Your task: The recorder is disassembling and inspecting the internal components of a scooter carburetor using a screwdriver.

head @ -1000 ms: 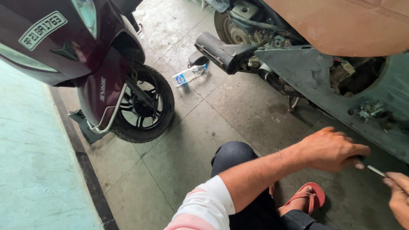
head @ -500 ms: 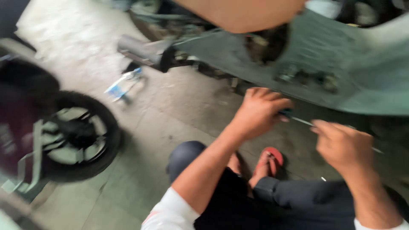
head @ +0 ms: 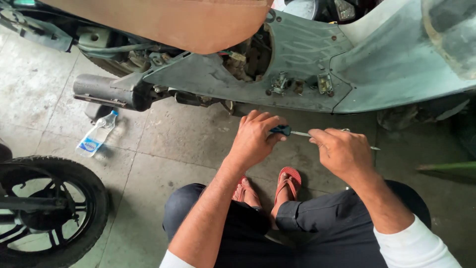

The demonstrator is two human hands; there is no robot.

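— Where is the screwdriver (head: 297, 133)?
— Level across the middle, held between both hands, just below the grey scooter body (head: 297, 89) at twelve o'clock.

— How do the hands sit?
— The left hand (head: 255, 139) is closed round the dark handle. The right hand (head: 342, 151) is curled over the metal shaft, whose tip pokes out toward three o'clock.

— What lies around?
— A brown seat (head: 163, 22) at eleven o'clock, a plastic bottle (head: 94, 139) on the concrete floor (head: 163, 144) at nine, a black wheel (head: 44, 213) at eight. Red sandals (head: 288, 181) show below the hands, at six.
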